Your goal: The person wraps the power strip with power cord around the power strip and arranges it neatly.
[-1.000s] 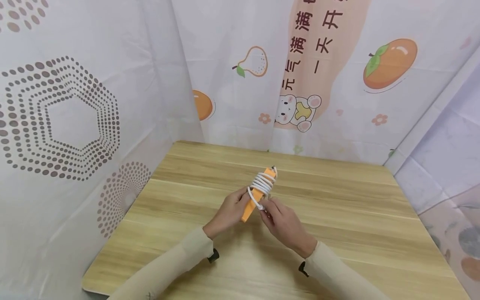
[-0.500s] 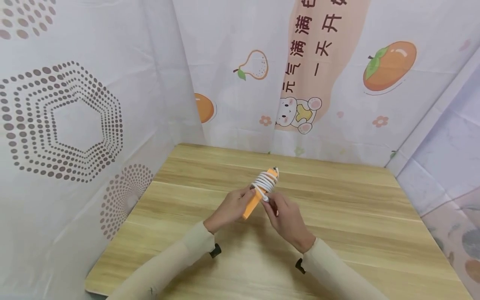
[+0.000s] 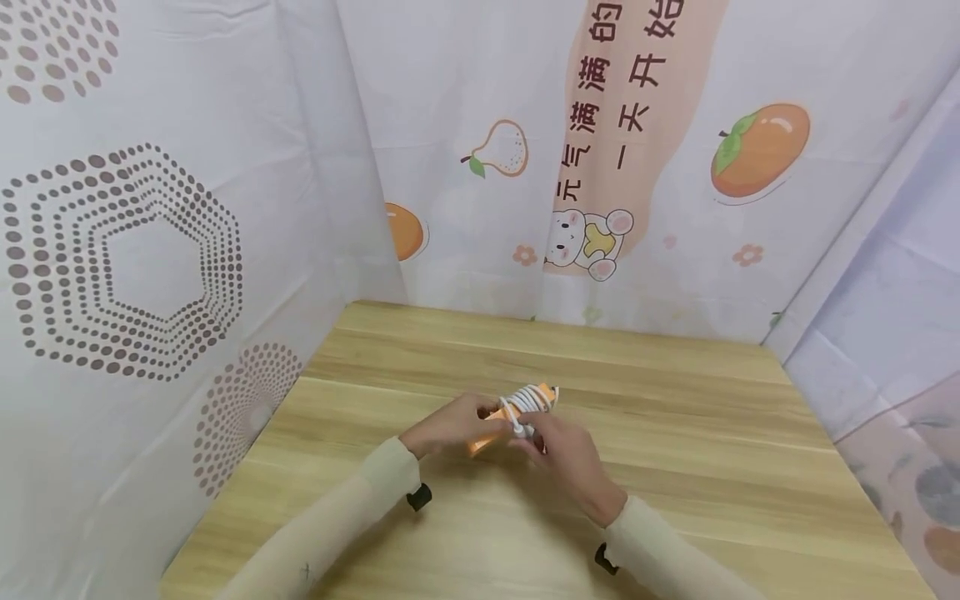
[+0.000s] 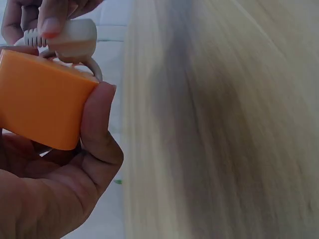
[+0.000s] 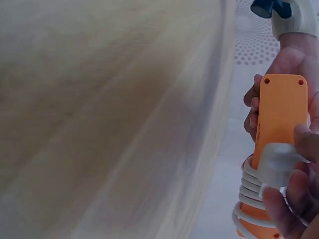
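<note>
An orange power strip (image 3: 480,444) is held up over the table, tilted, its far end pointing away to the right. Around its far half runs a white cord (image 3: 527,400) in several coils. My left hand (image 3: 456,423) grips the near part, thumb on one side and fingers on the other; the left wrist view shows the strip's plain orange end (image 4: 45,102). With the fingertips of my right hand (image 3: 572,458) I pinch the white plug (image 5: 275,163) at the cord's end, close against the strip's face. Two holes show near the strip's end in the right wrist view.
Beneath the hands spreads a wood-grain table (image 3: 675,417). Printed white curtains (image 3: 442,158) stand along its back and sides. A dark wrist device (image 3: 420,497) sits at the left sleeve's cuff, another (image 3: 606,559) at the right one.
In the head view both hands and the power strip sit lower, and the strip lies flatter. The plug stays pinched in my right hand beside it. The whole view has also shifted slightly.
</note>
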A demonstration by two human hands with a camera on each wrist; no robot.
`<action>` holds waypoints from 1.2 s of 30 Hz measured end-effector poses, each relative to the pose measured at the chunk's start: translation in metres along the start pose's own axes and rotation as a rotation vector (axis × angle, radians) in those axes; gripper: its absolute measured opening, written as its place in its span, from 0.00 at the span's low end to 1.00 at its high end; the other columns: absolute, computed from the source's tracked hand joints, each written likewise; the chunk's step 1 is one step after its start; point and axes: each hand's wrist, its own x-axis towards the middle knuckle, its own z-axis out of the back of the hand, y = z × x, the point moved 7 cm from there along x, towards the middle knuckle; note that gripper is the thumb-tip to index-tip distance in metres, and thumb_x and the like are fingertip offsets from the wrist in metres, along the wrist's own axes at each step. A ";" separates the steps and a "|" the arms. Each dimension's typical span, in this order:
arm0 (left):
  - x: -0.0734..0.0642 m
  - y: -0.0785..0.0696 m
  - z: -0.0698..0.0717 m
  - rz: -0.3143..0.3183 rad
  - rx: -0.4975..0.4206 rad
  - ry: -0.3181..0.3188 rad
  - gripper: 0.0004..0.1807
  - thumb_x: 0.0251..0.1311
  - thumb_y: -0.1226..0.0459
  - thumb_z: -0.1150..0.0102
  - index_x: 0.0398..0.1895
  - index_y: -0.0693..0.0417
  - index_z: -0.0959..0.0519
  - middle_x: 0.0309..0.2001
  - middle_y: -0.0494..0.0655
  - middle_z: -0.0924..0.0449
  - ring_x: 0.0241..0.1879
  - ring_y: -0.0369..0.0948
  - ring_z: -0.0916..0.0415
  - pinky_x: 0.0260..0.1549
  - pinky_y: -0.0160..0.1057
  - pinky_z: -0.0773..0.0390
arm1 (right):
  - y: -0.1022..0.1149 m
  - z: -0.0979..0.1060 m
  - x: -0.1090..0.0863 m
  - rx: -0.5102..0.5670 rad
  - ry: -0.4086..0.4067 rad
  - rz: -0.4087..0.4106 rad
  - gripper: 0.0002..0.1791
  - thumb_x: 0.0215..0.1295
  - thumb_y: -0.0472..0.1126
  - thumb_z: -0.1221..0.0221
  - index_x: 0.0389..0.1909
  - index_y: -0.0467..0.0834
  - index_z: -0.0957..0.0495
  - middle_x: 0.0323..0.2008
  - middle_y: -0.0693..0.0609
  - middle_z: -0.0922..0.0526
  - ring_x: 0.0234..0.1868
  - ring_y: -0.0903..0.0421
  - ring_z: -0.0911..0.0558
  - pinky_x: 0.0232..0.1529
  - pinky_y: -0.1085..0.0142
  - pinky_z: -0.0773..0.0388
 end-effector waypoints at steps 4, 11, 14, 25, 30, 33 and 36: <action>0.008 0.010 -0.002 0.033 0.012 0.030 0.19 0.61 0.42 0.31 0.48 0.40 0.12 0.32 0.39 0.24 0.30 0.39 0.32 0.34 0.41 0.32 | -0.002 -0.007 -0.007 -0.023 0.035 0.013 0.23 0.52 0.46 0.22 0.45 0.45 0.21 0.23 0.61 0.25 0.22 0.70 0.29 0.22 0.75 0.31; 0.015 0.019 -0.004 0.042 0.020 0.064 0.15 0.61 0.46 0.29 0.45 0.39 0.11 0.37 0.40 0.17 0.35 0.39 0.29 0.37 0.40 0.30 | -0.007 -0.012 -0.015 -0.029 0.072 -0.008 0.29 0.49 0.50 0.21 0.49 0.43 0.21 0.22 0.59 0.23 0.21 0.70 0.29 0.21 0.75 0.32; 0.014 0.021 -0.003 0.048 0.029 0.067 0.17 0.61 0.50 0.28 0.50 0.44 0.13 0.35 0.41 0.19 0.32 0.38 0.29 0.31 0.37 0.31 | -0.012 -0.014 -0.017 -0.020 0.122 -0.058 0.32 0.51 0.52 0.22 0.53 0.43 0.22 0.22 0.60 0.24 0.20 0.71 0.31 0.21 0.74 0.33; 0.010 0.029 0.005 0.112 0.033 0.057 0.27 0.60 0.48 0.27 0.57 0.49 0.24 0.49 0.49 0.20 0.46 0.46 0.23 0.48 0.49 0.24 | -0.021 -0.018 -0.020 0.029 0.238 -0.165 0.30 0.57 0.54 0.26 0.56 0.46 0.24 0.22 0.65 0.27 0.20 0.71 0.34 0.21 0.72 0.35; 0.011 0.030 0.019 0.125 0.048 -0.039 0.27 0.56 0.45 0.25 0.51 0.51 0.19 0.47 0.46 0.20 0.47 0.45 0.24 0.47 0.48 0.24 | -0.026 -0.019 -0.019 0.009 0.265 -0.207 0.29 0.58 0.54 0.26 0.56 0.47 0.24 0.22 0.67 0.29 0.19 0.71 0.33 0.22 0.71 0.34; 0.011 0.028 0.024 0.112 0.044 -0.079 0.24 0.57 0.46 0.25 0.47 0.51 0.17 0.45 0.46 0.20 0.42 0.45 0.24 0.41 0.45 0.24 | -0.028 -0.018 -0.018 0.003 0.283 -0.218 0.28 0.60 0.54 0.27 0.56 0.48 0.24 0.21 0.67 0.29 0.19 0.70 0.33 0.22 0.71 0.33; 0.011 0.027 0.024 0.099 0.056 -0.091 0.22 0.58 0.45 0.26 0.46 0.48 0.16 0.46 0.44 0.20 0.43 0.44 0.25 0.42 0.44 0.25 | -0.028 -0.018 -0.017 0.001 0.305 -0.215 0.26 0.62 0.54 0.28 0.56 0.48 0.24 0.22 0.67 0.28 0.20 0.70 0.33 0.22 0.72 0.33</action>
